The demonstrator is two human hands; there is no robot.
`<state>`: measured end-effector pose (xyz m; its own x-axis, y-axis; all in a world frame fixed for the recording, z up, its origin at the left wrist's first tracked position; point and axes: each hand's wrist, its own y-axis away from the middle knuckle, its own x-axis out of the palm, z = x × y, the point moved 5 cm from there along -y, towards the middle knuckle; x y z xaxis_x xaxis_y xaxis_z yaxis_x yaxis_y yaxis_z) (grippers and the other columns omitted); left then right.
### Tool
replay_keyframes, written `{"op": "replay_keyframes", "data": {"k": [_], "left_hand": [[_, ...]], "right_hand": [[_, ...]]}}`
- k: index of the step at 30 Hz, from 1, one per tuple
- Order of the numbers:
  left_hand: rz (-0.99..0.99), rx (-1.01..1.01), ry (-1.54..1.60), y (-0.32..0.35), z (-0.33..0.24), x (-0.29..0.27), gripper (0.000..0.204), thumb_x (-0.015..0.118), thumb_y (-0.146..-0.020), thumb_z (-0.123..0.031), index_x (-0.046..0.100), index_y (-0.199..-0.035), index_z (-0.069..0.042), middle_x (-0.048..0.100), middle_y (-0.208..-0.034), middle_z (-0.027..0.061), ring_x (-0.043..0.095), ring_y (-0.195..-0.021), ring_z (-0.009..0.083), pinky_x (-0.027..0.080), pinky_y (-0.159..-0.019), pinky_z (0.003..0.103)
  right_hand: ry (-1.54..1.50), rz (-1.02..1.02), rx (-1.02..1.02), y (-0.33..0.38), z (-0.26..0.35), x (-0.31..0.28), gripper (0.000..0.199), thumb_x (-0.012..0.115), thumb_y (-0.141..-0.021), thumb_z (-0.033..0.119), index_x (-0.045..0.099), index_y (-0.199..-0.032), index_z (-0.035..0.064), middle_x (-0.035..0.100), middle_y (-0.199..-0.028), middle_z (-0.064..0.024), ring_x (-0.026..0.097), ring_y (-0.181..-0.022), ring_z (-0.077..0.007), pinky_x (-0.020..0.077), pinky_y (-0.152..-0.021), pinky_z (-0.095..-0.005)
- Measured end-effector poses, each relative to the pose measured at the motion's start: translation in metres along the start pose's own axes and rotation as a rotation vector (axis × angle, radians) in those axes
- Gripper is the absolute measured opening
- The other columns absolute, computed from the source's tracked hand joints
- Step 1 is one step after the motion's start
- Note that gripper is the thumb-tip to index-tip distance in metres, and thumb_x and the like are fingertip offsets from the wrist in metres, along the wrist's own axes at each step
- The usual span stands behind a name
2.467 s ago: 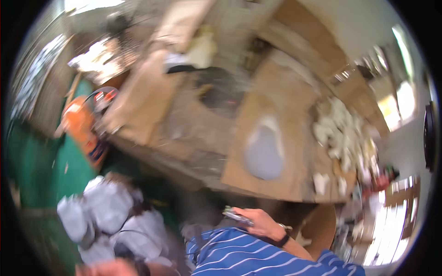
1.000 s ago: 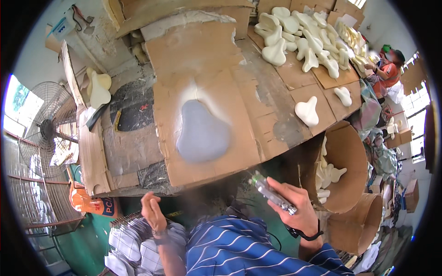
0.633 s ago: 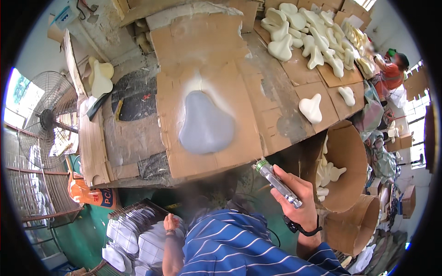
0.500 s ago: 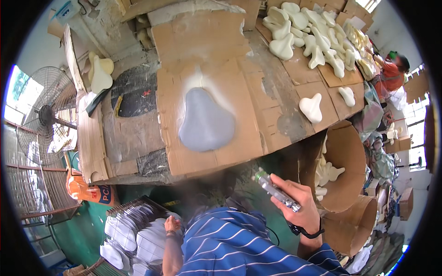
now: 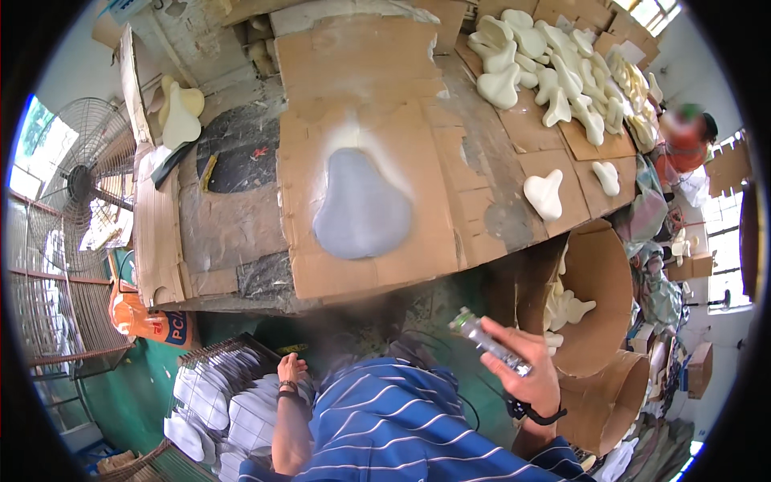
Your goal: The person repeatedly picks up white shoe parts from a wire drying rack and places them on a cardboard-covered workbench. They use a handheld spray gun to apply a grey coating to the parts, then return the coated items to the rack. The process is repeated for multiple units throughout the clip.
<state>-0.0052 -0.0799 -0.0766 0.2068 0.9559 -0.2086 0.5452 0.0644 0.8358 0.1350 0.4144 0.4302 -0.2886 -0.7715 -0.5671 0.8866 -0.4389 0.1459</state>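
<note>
My right hand [image 5: 526,365] is wrapped round a short silver tool with a green end [image 5: 488,341], which looks like a spray gun. It is in front of the table edge, pointing up and left. My left hand [image 5: 291,371] hangs low beside a wire rack [image 5: 255,350] of pale grey, flat saddle-shaped pieces [image 5: 253,418]; its fingers look loose and hold nothing I can see. On the cardboard sheet [image 5: 369,88] lies a grey bicycle-saddle shape [image 5: 361,207], narrow end away from me, ringed by a pale powdery halo.
Cream saddle-shaped foam pieces [image 5: 566,76] are heaped at the far right; two more [image 5: 544,195] lie nearer. Cardboard drums [image 5: 598,301] stand right of the table. A large fan [image 5: 79,183] and an orange sack [image 5: 148,321] are at the left. A co-worker [image 5: 683,145] is at the far right.
My right hand, with the tool, has shifted slightly right and down. My left hand has risen a little beside the rack. The whole view has moved slightly; the grey saddle shape stays on the cardboard.
</note>
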Motion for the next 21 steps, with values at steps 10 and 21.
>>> {"op": "replay_keyframes", "data": {"k": [10,21], "left_hand": [[0.042,-0.042,-0.003,0.001,0.001,-0.001,0.043,0.061,-0.098,-0.039,0.06,-0.125,-0.006,0.073,-0.093,0.0126,0.072,-0.077,0.0256,0.06,-0.063,0.042],[0.031,-0.093,-0.037,0.005,0.008,-0.005,0.041,0.06,-0.098,-0.037,0.06,-0.124,-0.005,0.072,-0.089,0.0129,0.07,-0.071,0.0254,0.057,-0.057,0.041]], "right_hand": [[-0.04,-0.182,-0.184,-0.035,0.012,0.026,0.061,0.076,-0.082,-0.005,0.061,-0.14,0.0024,0.07,-0.093,-0.0167,0.068,-0.073,-0.0277,0.0533,-0.068,-0.0337],[0.045,-0.206,-0.038,-0.02,-0.008,0.009,0.054,0.075,-0.084,-0.003,0.063,-0.136,-0.0007,0.069,-0.091,-0.0171,0.067,-0.072,-0.0285,0.0532,-0.068,-0.0342]]}}
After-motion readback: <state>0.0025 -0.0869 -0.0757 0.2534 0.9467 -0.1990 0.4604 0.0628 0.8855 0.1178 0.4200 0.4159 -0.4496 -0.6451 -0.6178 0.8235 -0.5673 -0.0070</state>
